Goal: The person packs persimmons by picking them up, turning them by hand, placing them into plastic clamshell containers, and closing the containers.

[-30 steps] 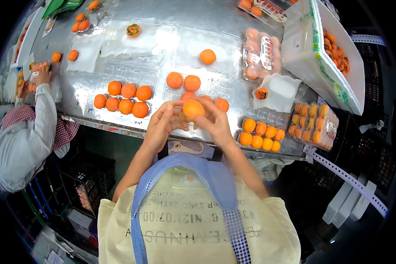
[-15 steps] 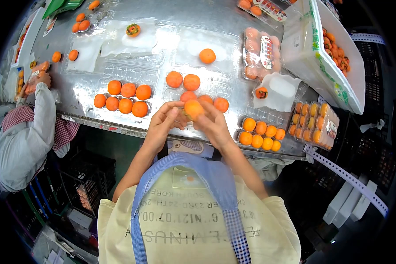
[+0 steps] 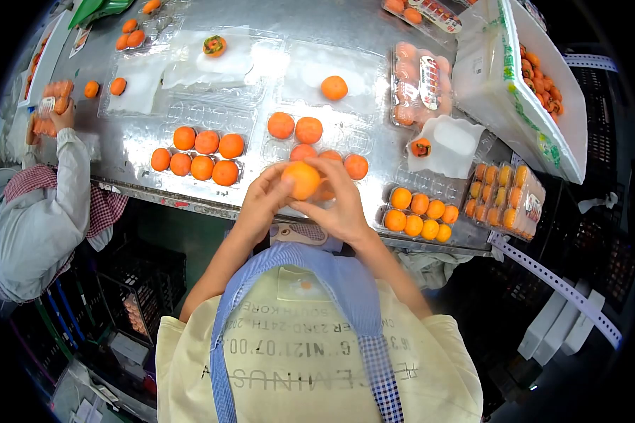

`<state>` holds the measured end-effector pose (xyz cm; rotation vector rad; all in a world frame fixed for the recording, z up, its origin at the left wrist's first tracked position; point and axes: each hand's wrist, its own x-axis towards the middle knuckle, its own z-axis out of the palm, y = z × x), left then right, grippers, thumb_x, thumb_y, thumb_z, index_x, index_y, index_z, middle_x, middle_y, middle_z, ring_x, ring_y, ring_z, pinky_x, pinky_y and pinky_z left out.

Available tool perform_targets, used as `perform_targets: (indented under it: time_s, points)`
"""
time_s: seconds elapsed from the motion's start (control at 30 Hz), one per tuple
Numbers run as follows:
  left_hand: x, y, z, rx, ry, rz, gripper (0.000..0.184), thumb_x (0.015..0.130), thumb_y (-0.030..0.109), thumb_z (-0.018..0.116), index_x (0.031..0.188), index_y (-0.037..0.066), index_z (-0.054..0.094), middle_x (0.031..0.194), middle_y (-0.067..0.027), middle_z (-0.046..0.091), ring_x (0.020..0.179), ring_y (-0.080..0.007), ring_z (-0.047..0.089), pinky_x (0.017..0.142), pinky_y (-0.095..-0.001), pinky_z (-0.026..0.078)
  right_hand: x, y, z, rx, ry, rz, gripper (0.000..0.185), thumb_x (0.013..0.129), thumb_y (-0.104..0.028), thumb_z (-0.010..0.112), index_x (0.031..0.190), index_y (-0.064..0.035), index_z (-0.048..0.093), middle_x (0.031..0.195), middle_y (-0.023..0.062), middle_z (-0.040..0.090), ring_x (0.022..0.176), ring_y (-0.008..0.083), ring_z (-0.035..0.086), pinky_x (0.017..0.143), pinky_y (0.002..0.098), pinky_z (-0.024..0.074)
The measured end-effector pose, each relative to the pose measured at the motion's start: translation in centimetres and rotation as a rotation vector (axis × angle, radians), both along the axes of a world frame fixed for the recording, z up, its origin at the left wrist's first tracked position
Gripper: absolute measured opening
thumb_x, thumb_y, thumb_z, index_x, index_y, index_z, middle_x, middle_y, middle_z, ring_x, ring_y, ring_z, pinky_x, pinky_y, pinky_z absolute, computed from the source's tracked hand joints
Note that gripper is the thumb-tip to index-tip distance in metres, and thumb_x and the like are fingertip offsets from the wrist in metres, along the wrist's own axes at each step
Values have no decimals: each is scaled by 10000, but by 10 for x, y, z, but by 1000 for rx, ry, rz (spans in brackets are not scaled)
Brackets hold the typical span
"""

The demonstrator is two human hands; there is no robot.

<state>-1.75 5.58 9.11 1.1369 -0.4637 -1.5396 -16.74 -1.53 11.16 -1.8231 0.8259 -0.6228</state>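
An orange persimmon is held up in front of me over the table's near edge. My left hand grips its left side with thumb and fingers. From the right, the curled fingers of my right hand close round it; part of their contact is hidden. Just beyond my hands is an open clear tray with several persimmons, some partly covered by my fingers. To its left, another clear tray has its near rows filled. A smaller lot of persimmons sits in a clear tray to my right.
A closed clear pack lies at the right, near a white foam box of persimmons. Stacked packs stand at the right edge. White liners lie on the metal table. At the left, a co-worker handles a pack.
The persimmon has turned and shifted slightly left and toward me, with my right hand's fingers now further over it. The co-worker's hands and pack have moved away from them across the table.
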Motion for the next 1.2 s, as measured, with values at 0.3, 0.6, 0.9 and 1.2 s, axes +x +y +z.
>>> perform_targets:
  time_s: [0.3,0.6,0.9,1.2]
  points:
    - [13,3,-14,94,590,11,512,983,433,326,1245,16,467,1133,-125,586,1052,-192,583,863,-319,480,1,2,-10,208,-94,-15,632,693,-108,776,1248,-22,485,1068,96,491,801,130,559,622,240,454]
    - [-1,0,1,98,29,71,395,928,226,537,1234,-10,458,1177,-120,566,1067,-188,572,916,-315,463,0,-1,-11,-109,34,-35,578,711,-221,763,1199,-31,517,1156,153,536,1071,310,517,879,370,437]
    - [3,1,-5,74,366,27,426,935,265,502,1248,-18,445,1164,-127,566,1021,-186,585,880,-324,482,-7,-1,-18,348,-194,-67,415,799,-142,698,1162,-14,544,1057,74,539,918,136,576,697,263,496]
    - [4,3,-11,100,409,-4,498,917,313,496,1271,-31,428,1152,-138,564,1012,-207,580,870,-313,477,-10,-5,-17,678,-382,-80,283,872,-75,605,1132,28,560,1010,65,543,847,121,595,704,240,517]
